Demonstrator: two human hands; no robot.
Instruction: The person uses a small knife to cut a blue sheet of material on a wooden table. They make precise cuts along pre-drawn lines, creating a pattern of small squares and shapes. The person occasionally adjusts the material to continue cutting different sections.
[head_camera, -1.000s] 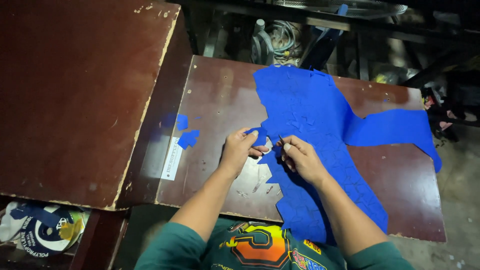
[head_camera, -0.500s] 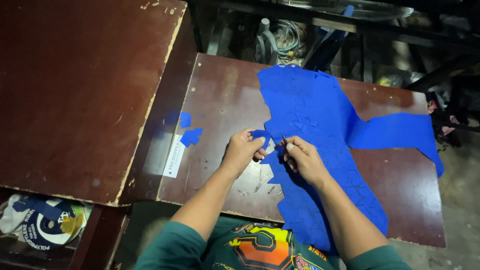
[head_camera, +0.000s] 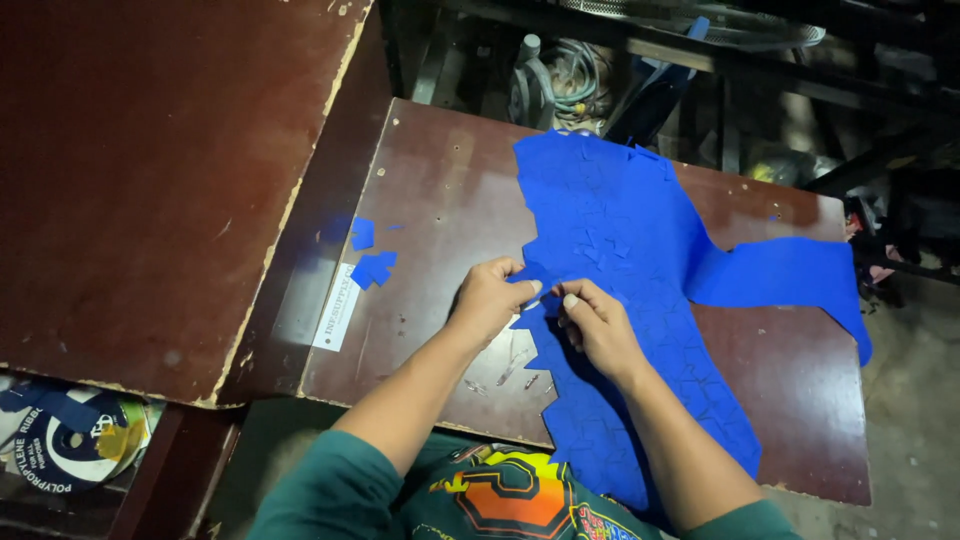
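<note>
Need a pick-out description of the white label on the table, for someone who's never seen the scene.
Find the smaller brown table bearing the big blue sheet. Go to its left edge, left of the left hand. The white label is a narrow strip lying flat just below two small blue scraps; it is the only white, printed thing there.

Head view. Left hand and right hand are meeting at the jagged left edge of a large blue sheet, fingertips pinching a small piece of it between them. The sheet is lying across a dark brown table, its surface scored with star-like outlines, one arm of it trailing off to the right. Small blue cut-outs are sitting near the table's left edge, just beside a white label strip. A larger brown board is lying to the left.
</note>
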